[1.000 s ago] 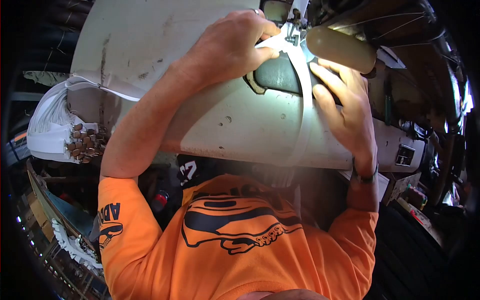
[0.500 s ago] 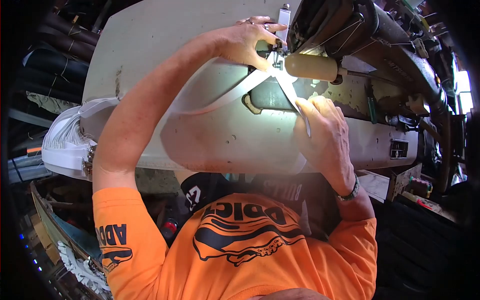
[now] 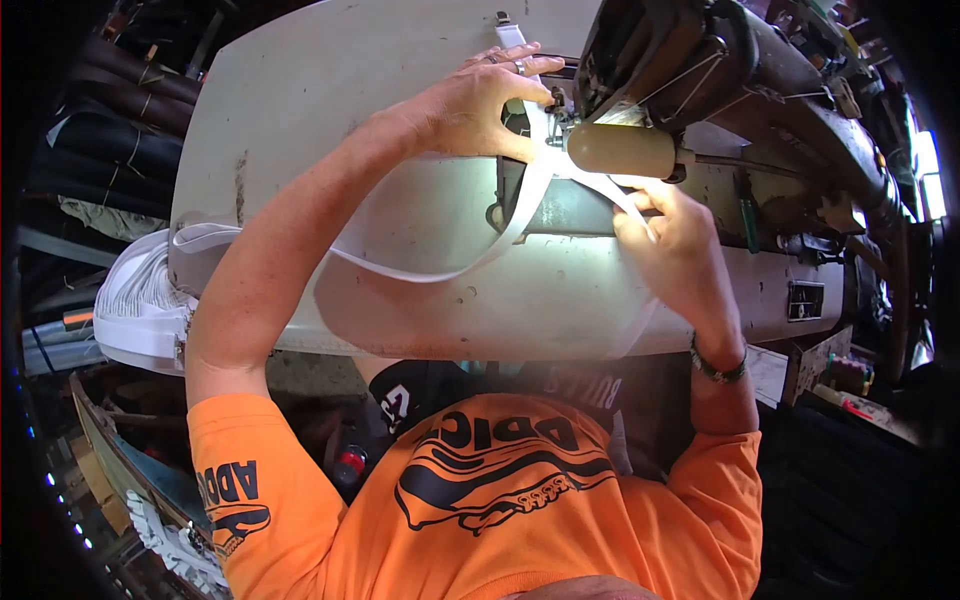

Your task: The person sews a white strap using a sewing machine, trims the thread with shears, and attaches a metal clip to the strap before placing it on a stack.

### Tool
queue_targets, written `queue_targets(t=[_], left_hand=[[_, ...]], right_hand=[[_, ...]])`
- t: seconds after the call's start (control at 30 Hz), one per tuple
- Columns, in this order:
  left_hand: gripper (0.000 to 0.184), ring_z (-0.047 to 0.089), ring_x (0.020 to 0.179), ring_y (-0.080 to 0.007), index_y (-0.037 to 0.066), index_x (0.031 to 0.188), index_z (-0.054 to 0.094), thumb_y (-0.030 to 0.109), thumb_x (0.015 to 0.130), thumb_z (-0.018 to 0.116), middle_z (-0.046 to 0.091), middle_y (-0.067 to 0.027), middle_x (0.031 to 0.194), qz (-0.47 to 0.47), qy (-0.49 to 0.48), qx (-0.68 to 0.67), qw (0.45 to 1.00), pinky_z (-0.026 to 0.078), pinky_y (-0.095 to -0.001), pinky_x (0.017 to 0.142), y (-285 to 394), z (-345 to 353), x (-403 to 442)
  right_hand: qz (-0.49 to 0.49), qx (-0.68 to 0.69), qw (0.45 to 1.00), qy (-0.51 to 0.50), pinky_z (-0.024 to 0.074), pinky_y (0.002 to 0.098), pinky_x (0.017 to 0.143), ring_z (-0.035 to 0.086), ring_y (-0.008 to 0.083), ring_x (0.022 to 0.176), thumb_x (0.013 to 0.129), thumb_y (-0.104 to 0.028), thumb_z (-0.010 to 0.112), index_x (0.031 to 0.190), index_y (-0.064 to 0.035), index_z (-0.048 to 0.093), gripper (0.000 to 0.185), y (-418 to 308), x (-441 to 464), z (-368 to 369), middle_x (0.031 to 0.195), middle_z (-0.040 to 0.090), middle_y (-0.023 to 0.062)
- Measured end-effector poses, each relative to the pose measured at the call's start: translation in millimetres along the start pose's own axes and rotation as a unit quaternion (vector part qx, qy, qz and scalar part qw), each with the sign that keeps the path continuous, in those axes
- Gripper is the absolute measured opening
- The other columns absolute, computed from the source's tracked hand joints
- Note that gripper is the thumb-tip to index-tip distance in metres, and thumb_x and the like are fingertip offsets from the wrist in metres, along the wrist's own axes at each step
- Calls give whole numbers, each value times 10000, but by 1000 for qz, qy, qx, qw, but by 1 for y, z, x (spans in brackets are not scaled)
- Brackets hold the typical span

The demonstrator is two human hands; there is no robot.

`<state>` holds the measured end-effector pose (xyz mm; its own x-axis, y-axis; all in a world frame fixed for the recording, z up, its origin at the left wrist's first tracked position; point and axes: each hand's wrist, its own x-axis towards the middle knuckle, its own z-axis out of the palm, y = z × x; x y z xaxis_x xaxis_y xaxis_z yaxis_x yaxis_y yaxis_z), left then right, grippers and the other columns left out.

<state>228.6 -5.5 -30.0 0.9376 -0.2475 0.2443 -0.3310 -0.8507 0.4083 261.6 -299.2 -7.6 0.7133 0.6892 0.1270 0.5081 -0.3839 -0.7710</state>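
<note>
A white webbing strap [image 3: 440, 272] runs from the left across the white sewing table to the machine's needle area, with other strap ends meeting it there. A narrow end with a metal fitting [image 3: 503, 19] points away past my left hand. My left hand [image 3: 480, 105] lies over the strap left of the needle area, fingers spread and thumb apart, touching the webbing. My right hand [image 3: 672, 232] pinches one strap end right of the needle area. The exact stitching point is partly hidden by the cream cylinder [image 3: 620, 150] and my left fingers.
The dark sewing machine [image 3: 650, 60] stands over the right side of the table [image 3: 290, 70]. A thick bundle of white webbing [image 3: 140, 300] hangs at the left table edge. Dark rolls of material [image 3: 120, 150] are stacked further left. Green-handled pliers [image 3: 748, 215] lie at right.
The strap end with the metal fitting has swung left. The long strap's curve now hangs closer to me. My right hand has shifted a little right, still pinching its strap end.
</note>
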Motion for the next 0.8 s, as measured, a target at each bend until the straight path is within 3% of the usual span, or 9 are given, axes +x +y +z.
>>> queue_targets(t=[0.13,0.4,0.53,0.8], left_hand=[[528,326,1544,-330,37,1168,733,327,756,890,522,-147,1554,8,43,-21,999,267,-503,1267,-5,14,-7],[367,344,1538,-304,86,1055,793,261,746,884,549,-105,1539,25,61,6,998,223,-508,1281,-5,15,-10],[364,357,1531,-303,65,1050,791,233,741,885,593,-103,1498,43,66,-1,997,243,-490,1275,-7,16,-8],[393,423,1486,-296,82,1056,801,235,716,923,634,-107,1449,39,63,-17,997,285,-481,1255,-10,14,-8]], right_hand=[[49,-5,997,-57,370,327,514,378,93,583,886,-216,811,679,10,477,454,26,23,-12,583,460,60],[37,84,993,-69,306,293,477,353,43,522,884,-188,810,657,20,512,429,43,27,-5,525,428,19],[22,64,996,-60,276,294,461,341,39,518,874,-174,812,624,19,560,404,43,24,-4,512,397,5],[17,53,997,-51,264,299,457,315,49,513,864,-172,825,552,0,478,497,46,29,-5,507,347,-13]])
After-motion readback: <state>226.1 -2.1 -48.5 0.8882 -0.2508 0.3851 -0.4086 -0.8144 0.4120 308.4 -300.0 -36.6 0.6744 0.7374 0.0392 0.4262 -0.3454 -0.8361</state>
